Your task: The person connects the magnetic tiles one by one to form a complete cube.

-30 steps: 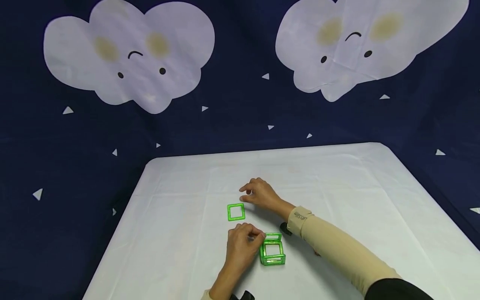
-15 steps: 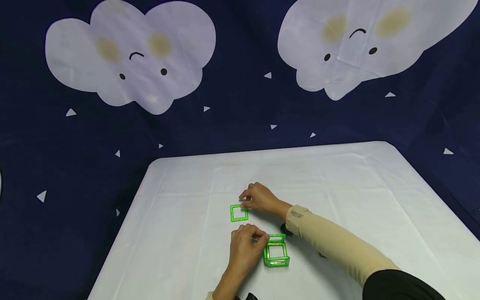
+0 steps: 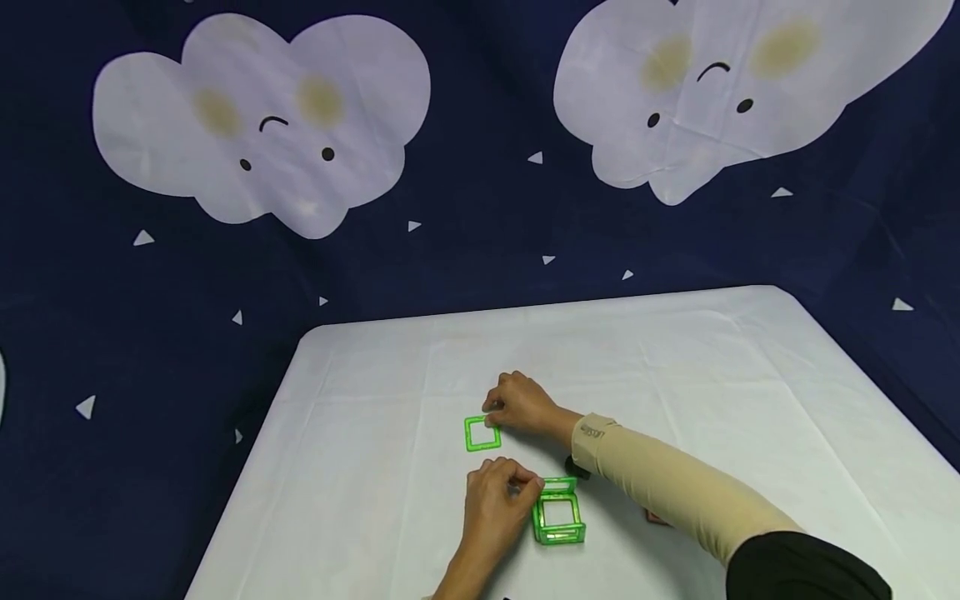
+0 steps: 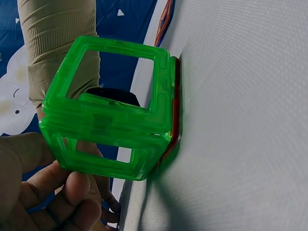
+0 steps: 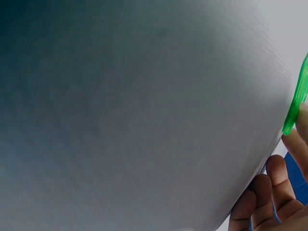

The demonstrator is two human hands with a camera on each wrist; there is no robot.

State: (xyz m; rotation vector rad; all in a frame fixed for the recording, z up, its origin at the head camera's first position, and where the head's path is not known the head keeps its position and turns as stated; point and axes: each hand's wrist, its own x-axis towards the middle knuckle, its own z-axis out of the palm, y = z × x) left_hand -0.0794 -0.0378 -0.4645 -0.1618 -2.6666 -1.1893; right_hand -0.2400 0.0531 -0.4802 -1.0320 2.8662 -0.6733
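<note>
A box of translucent green square magnetic tiles point(image 3: 561, 538) stands on the white table, with a red tile point(image 4: 176, 96) at its base in the left wrist view. My left hand point(image 3: 491, 510) pinches the box's upper left corner between thumb and forefinger. Farther back, a loose green square magnetic tile point(image 3: 482, 447) lies on the table. My right hand point(image 3: 522, 406) reaches over from the right and pinches that tile's far right corner with thumb and forefinger. Only the edge of a green tile point(image 5: 294, 106) shows in the right wrist view, between the fingertips.
A reddish-brown tile point(image 3: 657, 518) lies partly hidden under the right sleeve point(image 3: 675, 475). The white table point(image 3: 360, 467) stretches away on both sides, up to a dark blue cloth point(image 3: 480, 275) with clouds. A black wrist camera point(image 3: 576, 468) hangs below the right cuff.
My right hand has come down and closer, from just beyond the loose green tile onto its far right corner. My left hand keeps its hold on the box.
</note>
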